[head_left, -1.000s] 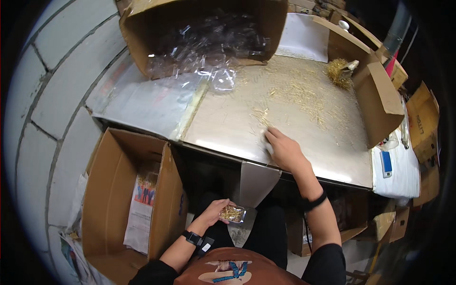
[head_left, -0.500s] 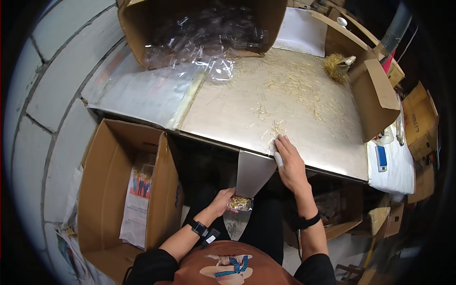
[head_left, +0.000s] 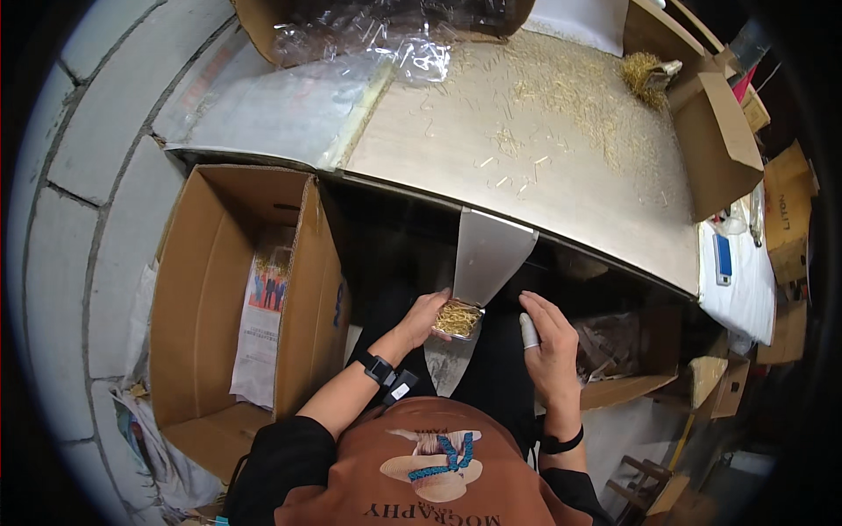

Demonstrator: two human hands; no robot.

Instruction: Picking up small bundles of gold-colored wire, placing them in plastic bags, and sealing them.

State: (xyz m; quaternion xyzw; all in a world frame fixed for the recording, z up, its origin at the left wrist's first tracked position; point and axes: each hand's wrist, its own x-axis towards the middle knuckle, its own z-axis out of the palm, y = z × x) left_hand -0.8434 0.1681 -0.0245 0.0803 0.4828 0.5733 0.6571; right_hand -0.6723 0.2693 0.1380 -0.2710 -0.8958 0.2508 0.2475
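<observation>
My left hand (head_left: 419, 321) grips a small clear plastic box (head_left: 478, 330) filled with thin gold-coloured metal pieces (head_left: 458, 319). The box sits right under the lower end of a white chute (head_left: 491, 254) that slopes down from the table's front edge. To the right of the box, my right hand (head_left: 553, 351) hovers in front of the table, fingers stretched out and nothing held. A white cover wraps one of its digits. On the pale metal tabletop (head_left: 412, 145) lie scattered gold pieces (head_left: 574, 101), with a few loose ones near the front edge.
An open cardboard box (head_left: 298, 351) with newspaper inside stands at left. At the back, clear plastic boxes (head_left: 425, 60) spill from another carton. A gold bundle (head_left: 645, 79) lies by the cardboard wall at right, and a blue-and-white device (head_left: 722, 260) rests on the right corner.
My right hand has left the table edge and come back toward me, beside the chute. Fewer pieces lie at the edge above the chute, and the box looks fuller. The view has shifted.
</observation>
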